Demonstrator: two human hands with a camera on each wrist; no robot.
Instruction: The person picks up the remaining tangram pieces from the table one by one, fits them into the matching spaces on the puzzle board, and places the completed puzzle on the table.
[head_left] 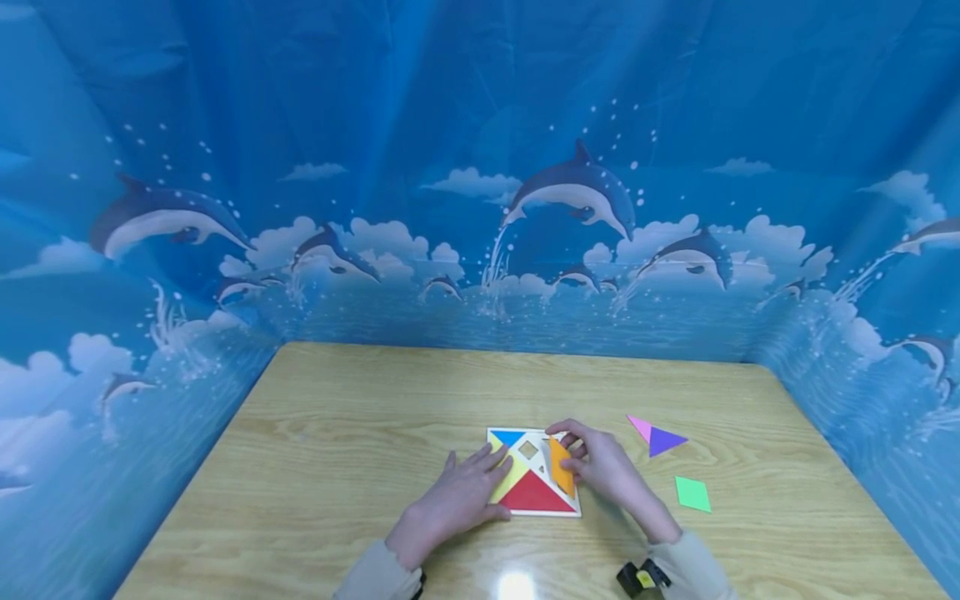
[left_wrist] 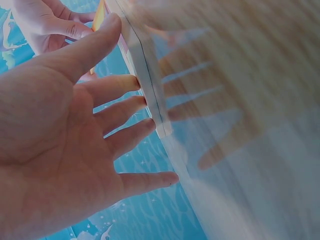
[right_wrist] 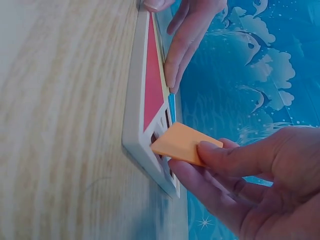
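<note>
A white tangram board [head_left: 543,513] lies on the table, with a red triangle [head_left: 534,493], a yellow triangle [head_left: 516,475] and a blue triangle [head_left: 507,437] set in it. My left hand [head_left: 459,493] rests at the board's left side, its fingers spread over the yellow piece and the edge. Between thumb and fingers, my right hand [head_left: 603,467] pinches an orange tangram piece [right_wrist: 180,144]. That piece is tilted above the right part of the board, where small holes show in the base. In the left wrist view, the left hand [left_wrist: 65,125] has its fingers extended against the board's edge.
Right of the board lie a pink triangle [head_left: 640,427] and a purple triangle [head_left: 666,441], close together. Nearer the front is a green four-sided piece [head_left: 692,493]. A blue dolphin-print curtain [head_left: 420,292] surrounds the wooden table [head_left: 337,433] at the back and sides.
</note>
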